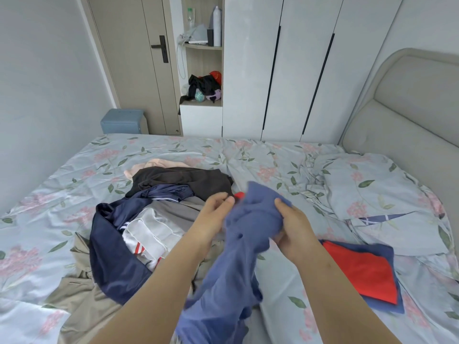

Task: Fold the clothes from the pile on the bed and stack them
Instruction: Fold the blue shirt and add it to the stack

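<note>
A periwinkle-blue soft cotton garment (238,256) hangs bunched above the middle of the floral-sheeted bed (273,165), trailing toward its near edge. The left grip (213,214) has its fingers curled onto the garment's upper edge. The right grip (295,229) clasps the cloth, thumb on top and fingers beneath. A loose pile of navy, black, white and beige clothes (139,219) lies to the left. A folded red cloth on a folded blue one (360,269) sits near the right edge, below a floral pillow (372,189).
</note>
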A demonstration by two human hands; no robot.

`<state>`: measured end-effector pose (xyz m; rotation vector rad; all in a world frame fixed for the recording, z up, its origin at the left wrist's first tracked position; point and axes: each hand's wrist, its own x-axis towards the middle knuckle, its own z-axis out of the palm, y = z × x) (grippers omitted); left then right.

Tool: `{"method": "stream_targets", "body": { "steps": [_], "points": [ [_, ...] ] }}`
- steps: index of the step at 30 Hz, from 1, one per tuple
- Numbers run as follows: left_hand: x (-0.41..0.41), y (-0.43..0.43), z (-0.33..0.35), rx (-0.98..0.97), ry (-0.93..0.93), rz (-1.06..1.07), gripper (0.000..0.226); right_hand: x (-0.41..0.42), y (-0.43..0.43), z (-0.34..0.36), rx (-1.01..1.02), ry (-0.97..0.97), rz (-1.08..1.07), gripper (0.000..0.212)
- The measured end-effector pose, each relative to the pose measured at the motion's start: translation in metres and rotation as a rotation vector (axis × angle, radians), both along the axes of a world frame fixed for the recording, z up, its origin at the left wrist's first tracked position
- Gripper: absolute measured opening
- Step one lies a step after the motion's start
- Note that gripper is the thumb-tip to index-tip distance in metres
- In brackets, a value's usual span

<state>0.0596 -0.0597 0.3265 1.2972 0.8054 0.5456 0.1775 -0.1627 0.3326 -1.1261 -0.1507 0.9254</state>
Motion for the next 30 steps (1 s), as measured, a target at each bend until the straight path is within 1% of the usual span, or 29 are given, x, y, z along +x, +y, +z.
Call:
{"method": "stream_targets", "body": {
  "steps": [2, 3, 5, 6, 7, 8, 9, 11, 13, 14, 15, 16, 17, 19, 21, 22, 23, 24, 26, 27, 28, 29, 30],
  "points": [
    [-0.003, -0.009, -0.009, -0.035, -0.016, -0.198, 0.022, 0.000, 0.004, 0.005, 0.129, 0.153, -0.064, 0.023],
    [-0.005, -0.013, -0.014, -0.045, -0.020, -0.305, 0.025, 0.000, 0.005, 0.006, 0.160, 0.185, -0.075, 0.024],
    [-0.007, -0.015, -0.026, 0.025, -0.005, -0.453, 0.030, -0.002, 0.006, 0.006, 0.178, 0.196, -0.085, 0.025],
    [-0.005, -0.016, -0.031, 0.097, 0.009, -0.442, 0.022, -0.003, 0.006, 0.005, 0.181, 0.202, -0.095, 0.026],
    [-0.004, -0.016, -0.033, 0.157, 0.014, -0.379, 0.009, -0.003, 0.005, 0.004, 0.184, 0.219, -0.113, 0.026],
    [-0.003, -0.014, -0.035, 0.193, 0.030, -0.285, 0.009, -0.003, 0.003, 0.005, 0.188, 0.238, -0.134, 0.025],
    [-0.002, -0.011, -0.035, 0.214, 0.050, -0.188, 0.019, 0.000, 0.000, 0.004, 0.180, 0.241, -0.163, 0.024],
    [-0.004, -0.001, -0.029, 0.225, 0.063, -0.059, 0.028, 0.007, -0.007, 0.003, 0.103, 0.194, -0.235, 0.020],
    [-0.006, 0.010, -0.021, 0.266, 0.085, -0.026, 0.031, 0.015, -0.014, -0.001, -0.032, 0.096, -0.358, 0.014],
    [-0.007, 0.014, -0.016, 0.283, 0.074, -0.033, 0.033, 0.017, -0.017, -0.002, -0.095, 0.024, -0.400, 0.014],
    [-0.006, 0.016, -0.010, 0.304, 0.058, -0.055, 0.036, 0.018, -0.017, -0.003, -0.144, -0.072, -0.398, 0.018],
    [-0.005, 0.016, -0.004, 0.327, 0.048, -0.094, 0.039, 0.015, -0.017, -0.001, -0.174, -0.187, -0.343, 0.024],
    [-0.004, 0.016, 0.001, 0.361, 0.055, -0.156, 0.041, 0.011, -0.015, 0.001, -0.194, -0.317, -0.242, 0.032],
    [-0.002, 0.015, 0.013, 0.455, 0.107, -0.321, 0.041, 0.000, -0.009, 0.006, -0.240, -0.555, 0.037, 0.048],
    [-0.001, 0.015, 0.023, 0.499, 0.147, -0.455, 0.035, -0.007, -0.006, 0.010, -0.264, -0.689, 0.300, 0.057],
    [-0.001, 0.016, 0.027, 0.505, 0.154, -0.496, 0.033, -0.008, -0.004, 0.011, -0.265, -0.720, 0.391, 0.056],
    [-0.002, 0.018, 0.030, 0.507, 0.158, -0.517, 0.032, -0.009, -0.003, 0.011, -0.261, -0.736, 0.459, 0.051],
    [-0.004, 0.019, 0.034, 0.501, 0.164, -0.528, 0.028, -0.009, -0.002, 0.010, -0.262, -0.753, 0.505, 0.043],
    [-0.009, 0.023, 0.039, 0.473, 0.164, -0.554, 0.017, -0.010, 0.000, 0.010, -0.299, -0.834, 0.525, 0.027],
    [-0.012, 0.026, 0.041, 0.471, 0.170, -0.582, 0.010, -0.008, 0.002, 0.010, -0.314, -0.873, 0.509, 0.025],
    [-0.014, 0.029, 0.044, 0.493, 0.199, -0.611, 0.012, -0.007, 0.004, 0.010, -0.327, -0.895, 0.485, 0.026],
    [-0.015, 0.033, 0.044, 0.552, 0.252, -0.635, 0.018, -0.004, 0.006, 0.011, -0.336, -0.898, 0.454, 0.027],
    [-0.016, 0.036, 0.045, 0.657, 0.335, -0.647, 0.023, -0.002, 0.006, 0.012, -0.341, -0.896, 0.423, 0.027]
  ]
}}
